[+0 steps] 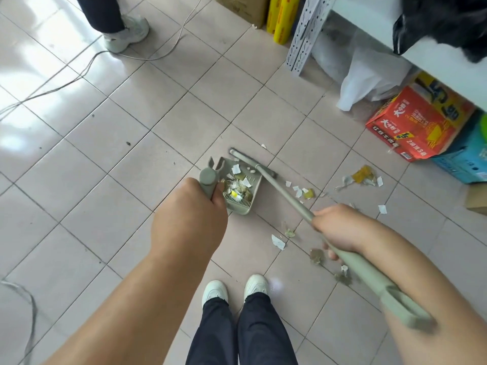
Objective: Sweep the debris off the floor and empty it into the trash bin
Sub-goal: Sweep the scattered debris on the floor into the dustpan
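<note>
My left hand (189, 219) grips the upright handle of a pale green dustpan (243, 205) that rests on the tiled floor. Torn paper and yellow scraps fill the pan. My right hand (334, 230) holds the long green broom handle (279, 189); the broom head (253, 163) lies at the pan's far open edge. More debris (305, 192) is scattered to the right of the pan, including a yellow wrapper (362, 175) and white bits (278, 242) near my feet. No trash bin is in view.
Cardboard boxes (419, 122) and a white plastic bag (366, 75) sit under a white metal shelf at the right. Cables (87, 67) run across the floor at the left. Another person's shoe (126, 34) stands at top left. My own shoes (234, 288) are below.
</note>
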Demonstrator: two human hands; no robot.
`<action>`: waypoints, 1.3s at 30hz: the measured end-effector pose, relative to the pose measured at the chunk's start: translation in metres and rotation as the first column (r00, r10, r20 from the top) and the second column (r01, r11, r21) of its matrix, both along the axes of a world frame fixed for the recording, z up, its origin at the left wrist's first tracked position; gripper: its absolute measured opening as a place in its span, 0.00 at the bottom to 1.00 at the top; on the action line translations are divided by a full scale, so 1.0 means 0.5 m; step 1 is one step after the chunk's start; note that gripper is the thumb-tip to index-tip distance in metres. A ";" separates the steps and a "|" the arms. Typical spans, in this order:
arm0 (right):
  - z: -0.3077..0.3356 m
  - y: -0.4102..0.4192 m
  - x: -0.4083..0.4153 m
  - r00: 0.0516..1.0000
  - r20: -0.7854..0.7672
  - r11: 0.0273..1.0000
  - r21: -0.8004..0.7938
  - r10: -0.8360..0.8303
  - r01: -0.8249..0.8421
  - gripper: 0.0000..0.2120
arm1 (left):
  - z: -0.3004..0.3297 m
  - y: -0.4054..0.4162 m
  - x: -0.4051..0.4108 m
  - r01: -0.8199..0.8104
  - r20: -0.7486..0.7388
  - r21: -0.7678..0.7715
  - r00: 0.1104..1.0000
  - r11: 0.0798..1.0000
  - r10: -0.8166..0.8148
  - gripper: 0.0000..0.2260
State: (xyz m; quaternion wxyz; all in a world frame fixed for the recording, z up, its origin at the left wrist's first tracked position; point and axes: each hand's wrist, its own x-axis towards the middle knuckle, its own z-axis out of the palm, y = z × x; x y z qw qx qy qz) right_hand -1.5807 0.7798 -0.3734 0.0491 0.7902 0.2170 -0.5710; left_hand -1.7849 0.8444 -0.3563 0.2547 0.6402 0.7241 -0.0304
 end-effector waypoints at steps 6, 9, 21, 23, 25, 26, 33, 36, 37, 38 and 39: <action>-0.009 0.063 0.014 0.993 0.043 0.986 0.131 -0.106 0.100 0.10 | -0.001 0.003 -0.002 0.011 -0.006 -0.006 1.000 1.000 -0.011 0.17; -0.082 0.135 0.007 0.990 0.086 0.982 0.160 -0.116 0.101 0.09 | -0.002 0.005 -0.002 0.019 -0.010 -0.008 1.000 1.000 -0.019 0.16; -0.058 0.057 -0.054 0.997 0.003 0.997 -0.004 0.073 -0.073 0.12 | -0.006 0.002 -0.005 0.019 0.003 -0.013 1.000 1.000 -0.019 0.17; -0.009 0.031 -0.038 0.999 -0.036 1.000 -0.007 0.024 -0.024 0.13 | -0.005 -0.001 -0.005 0.022 0.013 -0.018 1.000 1.000 -0.022 0.17; 0.029 0.019 -0.025 0.999 -0.050 1.000 0.016 0.004 -0.003 0.15 | -0.005 -0.005 -0.006 0.024 0.023 -0.018 0.999 1.000 -0.023 0.16; 0.039 0.020 -0.021 0.999 -0.044 0.999 0.039 0.001 0.001 0.16 | -0.005 -0.007 -0.006 0.024 0.027 -0.017 0.999 1.000 -0.023 0.16; -0.053 0.100 -0.048 0.998 0.057 0.987 0.155 -0.039 0.030 0.13 | -0.008 -0.020 -0.013 0.040 0.019 -0.006 0.999 0.999 -0.040 0.16; -0.101 0.115 -0.083 0.997 0.067 0.990 0.135 0.032 -0.041 0.16 | -0.009 -0.023 -0.014 0.040 0.024 0.003 0.999 0.999 -0.040 0.16; -0.104 0.109 -0.097 0.997 0.057 0.992 0.115 0.055 -0.061 0.17 | -0.010 -0.024 -0.014 0.042 0.025 0.004 0.999 0.999 -0.042 0.16; -0.103 0.097 -0.112 0.996 0.046 0.993 0.091 0.073 -0.077 0.17 | -0.011 -0.025 -0.015 0.048 0.024 0.006 0.999 0.999 -0.048 0.16; -0.097 0.080 -0.125 0.995 0.039 0.993 0.071 0.093 -0.095 0.17 | -0.012 -0.025 -0.016 0.055 0.020 0.008 0.998 0.998 -0.055 0.16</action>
